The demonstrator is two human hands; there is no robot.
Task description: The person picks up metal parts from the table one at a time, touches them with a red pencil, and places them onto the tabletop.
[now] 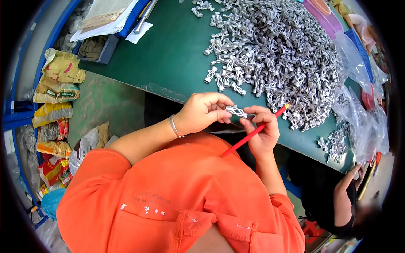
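Note:
My left hand (206, 111) pinches one end of a small silver metal part (236, 111) between thumb and fingertips. The part has a ribbed end and twisted, looped strands. At its other end, my right hand (262, 128) grips it with thumb and forefinger. A red pencil (242, 144) with a yellow tip is also tucked in my right hand, slanting across the palm. Both hands are just over the near edge of the green table (168, 63). A big heap of similar silver parts (287, 55) lies beyond them.
A smaller cluster of metal pieces (335, 143) lies near the table's right corner, beside clear plastic bags (358, 118). Papers (105, 17) and a grey bin (99, 49) stand at far left. Sacks (57, 90) line the left shelf. Another person's arm (344, 198) shows at lower right.

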